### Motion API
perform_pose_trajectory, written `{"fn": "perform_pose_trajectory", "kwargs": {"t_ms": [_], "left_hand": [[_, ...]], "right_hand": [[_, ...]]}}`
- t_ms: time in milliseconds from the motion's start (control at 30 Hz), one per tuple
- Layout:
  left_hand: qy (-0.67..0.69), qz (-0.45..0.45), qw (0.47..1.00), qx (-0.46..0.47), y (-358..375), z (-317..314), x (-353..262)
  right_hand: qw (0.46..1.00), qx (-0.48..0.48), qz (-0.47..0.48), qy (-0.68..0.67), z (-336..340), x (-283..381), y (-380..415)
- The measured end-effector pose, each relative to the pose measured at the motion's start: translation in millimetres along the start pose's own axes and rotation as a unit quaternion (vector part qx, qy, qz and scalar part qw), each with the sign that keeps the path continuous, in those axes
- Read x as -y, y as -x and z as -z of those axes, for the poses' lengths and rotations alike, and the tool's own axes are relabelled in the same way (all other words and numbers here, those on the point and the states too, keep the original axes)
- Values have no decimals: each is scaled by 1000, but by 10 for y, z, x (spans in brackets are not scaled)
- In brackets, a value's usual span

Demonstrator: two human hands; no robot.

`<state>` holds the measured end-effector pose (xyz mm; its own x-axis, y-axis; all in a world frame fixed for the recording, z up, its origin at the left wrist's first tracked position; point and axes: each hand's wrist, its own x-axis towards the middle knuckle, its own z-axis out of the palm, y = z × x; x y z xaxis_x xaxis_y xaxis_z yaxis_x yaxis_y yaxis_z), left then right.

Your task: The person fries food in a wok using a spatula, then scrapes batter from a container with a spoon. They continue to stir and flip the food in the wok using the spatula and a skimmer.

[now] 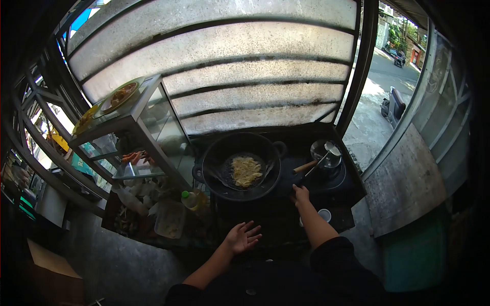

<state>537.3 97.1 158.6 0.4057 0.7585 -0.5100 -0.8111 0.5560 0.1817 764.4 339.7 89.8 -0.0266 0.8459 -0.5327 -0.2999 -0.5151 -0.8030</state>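
A black wok point(204, 176) with side handles holds dark oil, and yellow battered food point(246, 171) lies frying in its middle. My left hand point(243, 237) is in front of the wok, palm turned up, fingers spread and holding nothing. To the right, my right hand point(301, 195) is closed around the dark handle end of a long-handled ladle point(319, 162). The ladle's round end rests over a metal pot point(334, 160) on the right side of the stove. Beside it, a wooden handle point(304, 167) sticks out from the pot.
A glass display case point(176, 127) with plates of food point(120, 97) on top stands at the left. Below it are a green-capped bottle point(190, 200) and a plastic tub point(170, 219). A small white cup point(324, 215) sits near my right forearm. A slatted panel point(255, 76) rises behind the stove.
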Motion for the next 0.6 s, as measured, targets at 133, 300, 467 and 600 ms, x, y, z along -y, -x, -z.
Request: {"fn": "perform_pose_trajectory", "kwargs": {"t_ms": [133,300,467,600], "left_hand": [[3,-6,1000,3,11,15,-19],[1,-8,1000,-5,6,54,-25],[3,-17,1000,-13,5,79,-25],[5,-13,1000,-12,-49,128,-9]], "right_hand": [[998,-69,0,-7,-75,-37,-38],[994,-107,9,28,-113,27,87],[992,-107,53,-36,46,117,270],[993,-87,76,-27,292,464,659]]}}
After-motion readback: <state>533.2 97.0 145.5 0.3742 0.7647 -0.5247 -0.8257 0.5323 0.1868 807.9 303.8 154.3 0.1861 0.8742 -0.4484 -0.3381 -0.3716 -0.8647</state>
